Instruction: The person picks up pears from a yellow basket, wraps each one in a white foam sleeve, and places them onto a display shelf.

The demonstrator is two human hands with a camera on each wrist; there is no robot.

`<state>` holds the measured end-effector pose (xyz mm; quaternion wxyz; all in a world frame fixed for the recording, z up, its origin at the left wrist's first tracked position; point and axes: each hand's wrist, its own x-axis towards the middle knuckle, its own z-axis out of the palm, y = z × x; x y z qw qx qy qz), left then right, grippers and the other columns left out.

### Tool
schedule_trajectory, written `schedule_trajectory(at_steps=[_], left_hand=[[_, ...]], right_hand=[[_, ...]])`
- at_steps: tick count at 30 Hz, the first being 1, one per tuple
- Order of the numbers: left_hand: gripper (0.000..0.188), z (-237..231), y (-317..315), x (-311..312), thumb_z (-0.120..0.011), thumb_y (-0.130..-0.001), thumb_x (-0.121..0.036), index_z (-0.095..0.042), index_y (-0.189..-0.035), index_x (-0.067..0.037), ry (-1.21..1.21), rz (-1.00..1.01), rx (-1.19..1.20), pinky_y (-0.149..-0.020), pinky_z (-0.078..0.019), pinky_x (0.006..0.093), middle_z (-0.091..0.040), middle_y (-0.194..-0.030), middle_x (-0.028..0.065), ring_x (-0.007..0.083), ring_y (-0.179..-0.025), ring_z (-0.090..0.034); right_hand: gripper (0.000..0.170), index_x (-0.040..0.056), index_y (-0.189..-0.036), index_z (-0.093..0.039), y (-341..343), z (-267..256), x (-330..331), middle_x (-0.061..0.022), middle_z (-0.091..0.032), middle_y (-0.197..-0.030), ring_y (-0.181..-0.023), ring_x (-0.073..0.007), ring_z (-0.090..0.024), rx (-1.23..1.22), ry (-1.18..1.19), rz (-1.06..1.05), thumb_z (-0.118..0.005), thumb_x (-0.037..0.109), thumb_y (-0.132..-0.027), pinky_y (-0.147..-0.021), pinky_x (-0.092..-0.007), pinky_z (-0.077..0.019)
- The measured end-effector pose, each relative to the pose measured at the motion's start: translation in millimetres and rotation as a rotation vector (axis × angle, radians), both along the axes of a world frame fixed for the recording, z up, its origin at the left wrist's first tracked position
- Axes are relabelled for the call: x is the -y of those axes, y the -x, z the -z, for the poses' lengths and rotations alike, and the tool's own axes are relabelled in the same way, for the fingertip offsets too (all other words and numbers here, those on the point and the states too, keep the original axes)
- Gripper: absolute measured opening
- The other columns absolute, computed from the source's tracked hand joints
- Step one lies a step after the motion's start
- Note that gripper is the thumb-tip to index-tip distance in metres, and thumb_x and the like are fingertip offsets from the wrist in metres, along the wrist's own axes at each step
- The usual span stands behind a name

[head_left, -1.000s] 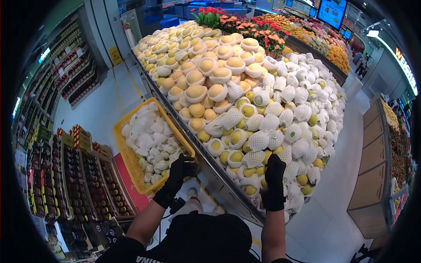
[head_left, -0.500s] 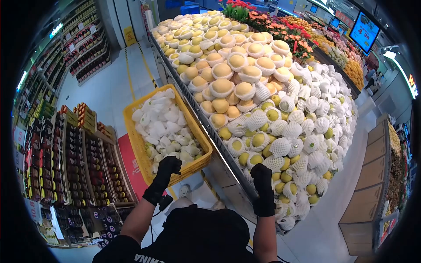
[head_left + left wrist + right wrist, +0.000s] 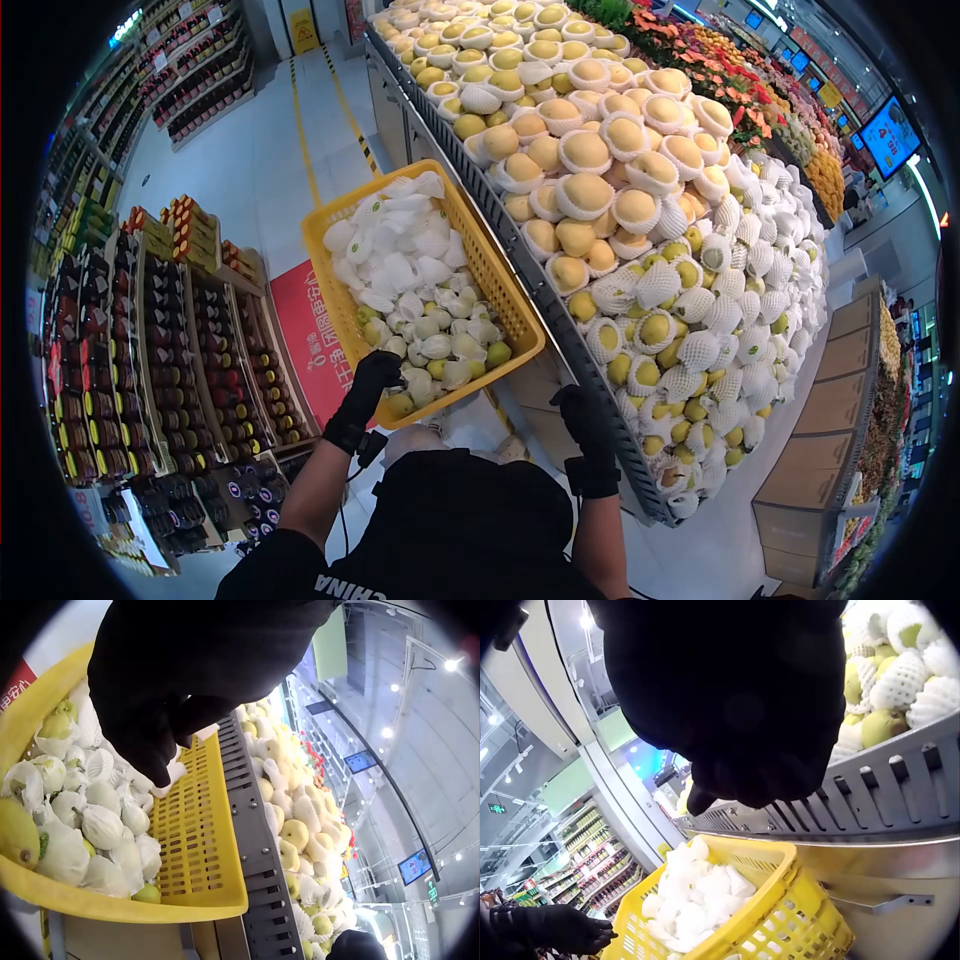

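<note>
My black-gloved left hand is over the near left edge of a yellow plastic crate, fingers loosely bent with nothing visible in them. In the left wrist view its fingertips hang above the crate's contents. Paper-wrapped greenish pears lie at the near end of the crate, and white foam sleeves are heaped at the far end. My gloved right hand hovers beside the metal edge of the fruit display, its fingers loosely curled and no thing seen in them. Pears in foam nets lie just beyond it.
Larger yellow fruit in foam nets is piled farther along the display, behind its slatted grey rail. Shelves of jars stand on the left. A red floor mat lies beside the crate. Wooden bins stand at right.
My right hand has come left, from over the netted pears to the display's near edge. My left hand has shifted from the crate's right corner to its near left edge. The view has turned rightward.
</note>
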<state>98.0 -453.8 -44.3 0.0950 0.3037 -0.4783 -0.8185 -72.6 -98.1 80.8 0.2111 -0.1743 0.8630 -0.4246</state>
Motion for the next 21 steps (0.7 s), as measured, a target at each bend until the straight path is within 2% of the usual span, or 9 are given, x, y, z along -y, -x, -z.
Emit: schedule_trajectory(at_steps=[3,4,10,11,13,16,17,20,21], left_hand=[[0.018,12,-4,15,-0.058,-0.083,-0.006,-0.06,-0.099,0.002,-0.066,0.006,0.045,-0.07,-0.0543,0.0291,-0.061,-0.086,0.0061,0.014,-0.075,-0.062],[0.02,16,-4,18,-0.058,-0.084,-0.006,-0.059,-0.102,0.002,-0.067,0.027,0.004,-0.072,-0.0546,0.0302,-0.06,-0.089,0.0073,0.0155,-0.076,-0.062],[0.025,31,3,17,-0.059,-0.088,-0.01,-0.055,-0.109,0.002,-0.193,0.089,0.079,-0.071,-0.0555,0.0327,-0.058,-0.09,0.0075,0.0173,-0.077,-0.062],[0.025,32,5,15,-0.059,-0.088,-0.01,-0.055,-0.11,0.002,-0.21,0.094,0.073,-0.07,-0.0554,0.0324,-0.058,-0.089,0.0071,0.0171,-0.077,-0.062],[0.025,39,11,17,-0.059,-0.088,-0.01,-0.055,-0.11,0.0,-0.171,0.117,0.085,-0.069,-0.0551,0.0317,-0.057,-0.088,0.0063,0.0161,-0.076,-0.061],[0.024,37,15,15,-0.06,-0.087,-0.01,-0.056,-0.109,-0.001,-0.142,0.089,0.116,-0.066,-0.0542,0.0299,-0.057,-0.087,0.005,0.0143,-0.075,-0.06],[0.024,36,19,14,-0.06,-0.087,-0.01,-0.056,-0.109,-0.002,-0.134,0.075,0.128,-0.065,-0.0539,0.0291,-0.057,-0.087,0.0045,0.0136,-0.075,-0.06],[0.028,38,24,7,-0.066,-0.082,-0.012,-0.058,-0.105,-0.001,0.095,0.105,0.18,-0.067,-0.0529,0.0305,-0.059,-0.089,0.0055,0.0155,-0.074,-0.06],[0.03,45,25,7,-0.069,-0.079,-0.012,-0.058,-0.105,-0.001,0.236,0.138,0.236,-0.068,-0.0524,0.031,-0.059,-0.09,0.006,0.0163,-0.075,-0.06]], right_hand=[[0.019,0.0036,-0.084,-0.066,-2,31,18,-0.0048,-0.059,-0.061,-0.052,-0.0097,-0.053,-0.184,0.084,-0.076,-0.048,-0.001,-0.078,-0.048,-0.0267,-0.0404],[0.023,0.0,-0.09,-0.066,-4,34,21,-0.0149,-0.065,-0.075,-0.066,-0.0212,-0.061,-0.114,-0.05,-0.082,-0.05,-0.002,-0.074,-0.062,-0.032,-0.0486],[0.025,-0.0008,-0.1,-0.064,-18,38,42,-0.0136,-0.065,-0.082,-0.068,-0.0175,-0.059,0.408,0.012,0.066,-0.051,0.001,-0.079,-0.065,-0.0305,-0.0486],[0.023,0.0,-0.099,-0.064,-17,41,43,-0.0104,-0.064,-0.081,-0.067,-0.0153,-0.058,0.404,0.018,0.061,-0.051,0.004,-0.081,-0.063,-0.0287,-0.0478],[0.02,0.0018,-0.099,-0.064,-17,51,43,-0.004,-0.062,-0.079,-0.066,-0.0109,-0.057,0.406,0.027,0.048,-0.051,0.008,-0.085,-0.06,-0.0252,-0.0463],[0.02,0.0013,-0.099,-0.064,-10,58,44,-0.0048,-0.062,-0.079,-0.067,-0.0112,-0.057,0.248,-0.079,-0.058,-0.05,0.01,-0.086,-0.061,-0.0251,-0.0465],[0.02,0.0012,-0.099,-0.064,-7,59,46,-0.0049,-0.062,-0.079,-0.067,-0.0113,-0.057,0.26,-0.059,-0.044,-0.05,0.01,-0.087,-0.061,-0.0251,-0.0466],[0.02,0.0005,-0.099,-0.064,-2,57,56,-0.0064,-0.063,-0.081,-0.069,-0.0121,-0.058,0.273,-0.061,-0.024,-0.051,0.012,-0.088,-0.063,-0.0257,-0.047],[0.02,-0.0002,-0.1,-0.063,0,57,58,-0.0094,-0.064,-0.084,-0.073,-0.0159,-0.06,0.298,-0.052,-0.021,-0.052,0.011,-0.087,-0.067,-0.0283,-0.0479]])
